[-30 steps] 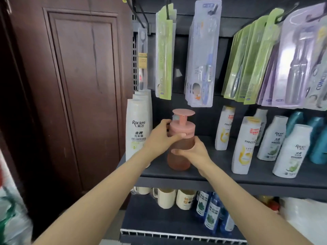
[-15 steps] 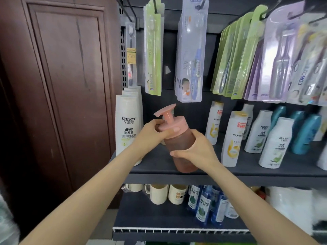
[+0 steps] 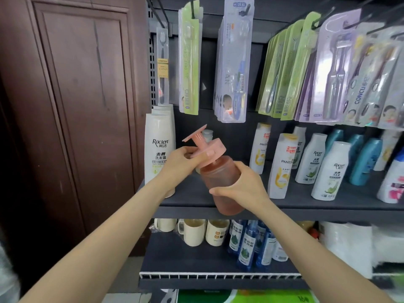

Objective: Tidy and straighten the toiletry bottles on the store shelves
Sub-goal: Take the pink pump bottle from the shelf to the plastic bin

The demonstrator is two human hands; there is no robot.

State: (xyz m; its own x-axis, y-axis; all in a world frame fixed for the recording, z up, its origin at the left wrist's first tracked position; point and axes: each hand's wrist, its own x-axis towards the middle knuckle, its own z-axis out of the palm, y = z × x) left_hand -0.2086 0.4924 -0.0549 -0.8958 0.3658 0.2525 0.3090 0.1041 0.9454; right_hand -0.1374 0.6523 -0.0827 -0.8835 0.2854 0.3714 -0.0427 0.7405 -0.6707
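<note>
A frosted brown pump bottle with a pink pump cap is held tilted to the left, lifted off the dark shelf. My right hand grips its body from the right. My left hand holds the pink cap, thumb across its rim. A row of tall white Raclen shampoo bottles stands at the shelf's left end. White Pantene bottles, smaller white Raclen bottles and teal bottles stand upright to the right.
Toothbrush packs hang on hooks above the shelf. A small bottle stands behind the pink cap. The lower shelf holds mugs and blue spray bottles. A brown wooden door is on the left.
The pump bottle stood upright on the shelf; both hands have lifted it toward me and tilted it further left. The camera view moved closer and shifted right.
</note>
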